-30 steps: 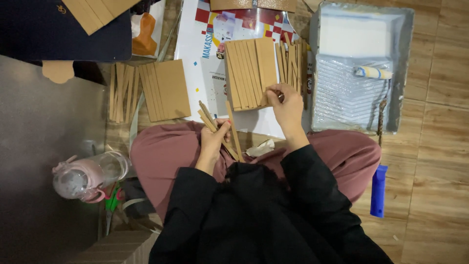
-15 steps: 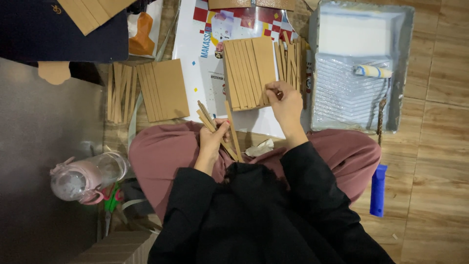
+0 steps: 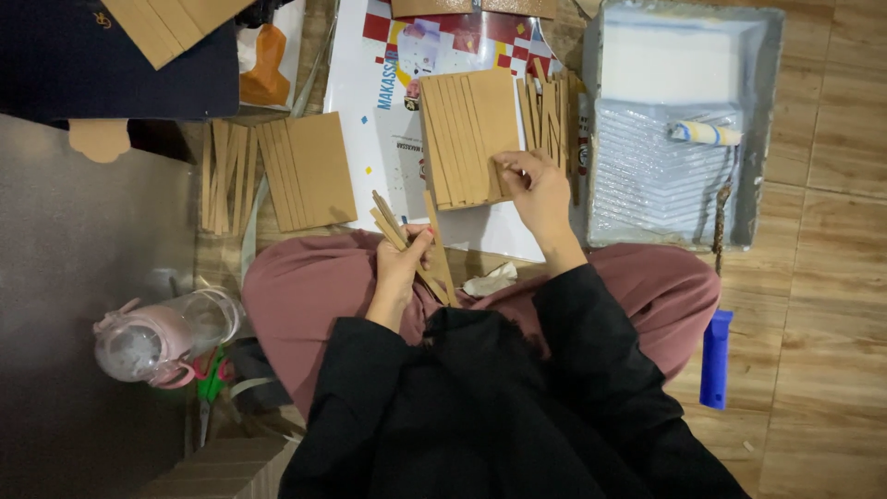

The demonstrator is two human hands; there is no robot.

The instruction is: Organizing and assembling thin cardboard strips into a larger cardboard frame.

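Note:
My left hand (image 3: pixel 403 261) is closed around a bundle of thin brown cardboard strips (image 3: pixel 434 245) that stick up and fan out over my lap. My right hand (image 3: pixel 536 189) reaches forward and pinches the lower right corner of a flat brown cardboard panel cut into strips (image 3: pixel 467 134), which lies on a printed paper sheet (image 3: pixel 383 102) on the floor. More loose strips (image 3: pixel 552 115) lie just right of that panel.
A second cut cardboard panel (image 3: pixel 309 171) and a row of strips (image 3: pixel 224 176) lie to the left. A grey paint tray (image 3: pixel 684 217) with a small roller (image 3: pixel 704 134) sits to the right. A blue object (image 3: pixel 713 359) lies by my right knee; a pink-lidded bottle (image 3: pixel 157 340) stands at the left.
My right hand has slid a little left and forward along the lower edge of the cardboard panel. The left hand keeps its bundle of strips almost still.

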